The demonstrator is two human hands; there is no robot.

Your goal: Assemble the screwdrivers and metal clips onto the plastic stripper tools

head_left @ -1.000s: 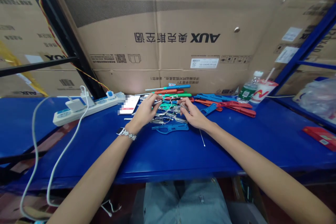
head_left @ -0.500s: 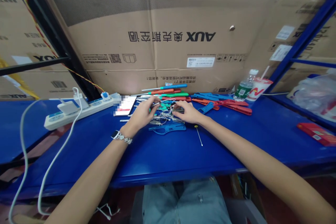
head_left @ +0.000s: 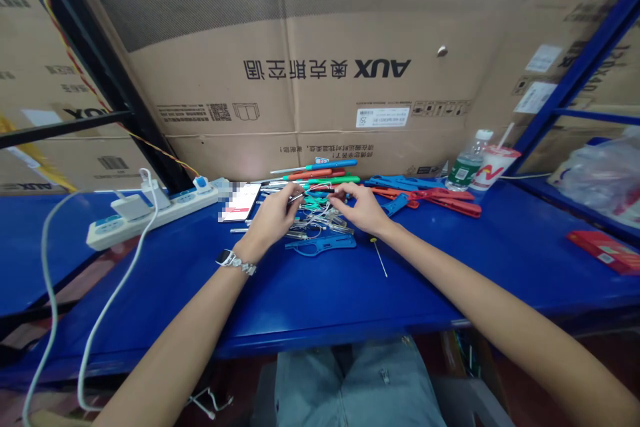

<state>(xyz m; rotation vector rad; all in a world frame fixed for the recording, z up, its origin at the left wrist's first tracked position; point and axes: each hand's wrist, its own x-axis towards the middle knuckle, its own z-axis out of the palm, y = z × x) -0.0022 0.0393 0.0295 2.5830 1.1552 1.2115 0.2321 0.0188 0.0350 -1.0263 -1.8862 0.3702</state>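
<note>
My left hand [head_left: 273,215] is closed in a pinch on a thin dark rod-like piece [head_left: 296,199]. A white wire [head_left: 320,184] arches from near that piece toward my right hand [head_left: 363,208]. The right fingers pinch a small dark part [head_left: 330,191] at the wire's other end. Below both hands lies a tangle of thin white wires [head_left: 320,219] with clear and metal pieces. A blue lighter shell half [head_left: 327,243] lies in front of the tangle. Behind the hands are long lighters with blue [head_left: 335,165], red and green handles.
A phone [head_left: 243,201] and a white power strip [head_left: 165,211] are at left. Blue and red shell pieces [head_left: 447,201], a water bottle [head_left: 467,163] and a paper cup [head_left: 495,167] stand right. A yellow-headed pin [head_left: 380,257] and red box [head_left: 607,250] lie nearer.
The dark bulky part at my right fingertips is no longer seen there; a small dark end on the wire now shows between the hands. The left hand has barely moved.
</note>
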